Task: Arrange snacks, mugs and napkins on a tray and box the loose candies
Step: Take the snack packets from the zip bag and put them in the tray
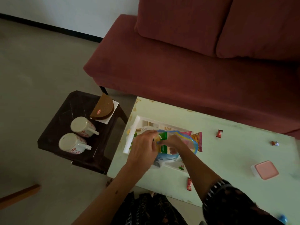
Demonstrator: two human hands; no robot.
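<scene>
Over the white tray (131, 133), which lies near the left edge of the pale green table (227, 153), both hands meet on a blue-rimmed snack bag (177, 143). Left hand (143, 149) pinches the bag's top edge between thumb and fingers; right hand (172, 142) has its fingers curled round the bag's middle, beside a green label whose print is too blurred to read. An orange and pink snack packet (197, 140) lies partly under the bag at the tray's right side, its lettering also illegible. Three wrapped candies lie loose on the table: one red (219, 133) beyond the tray, one (274, 143) near the far right edge, one red (189, 184) close to the near edge. A pink-lidded box (265, 170) stands shut, well apart from the tray, with bare tabletop between them. On the dark side table (68, 109) to the left, two floral mugs (83, 126) (73, 143) lie on their sides, handles pointing right, near a brown half-round napkin holder (103, 108) bearing a small red oval label, unreadable. Behind stands a maroon sofa (186, 59).
</scene>
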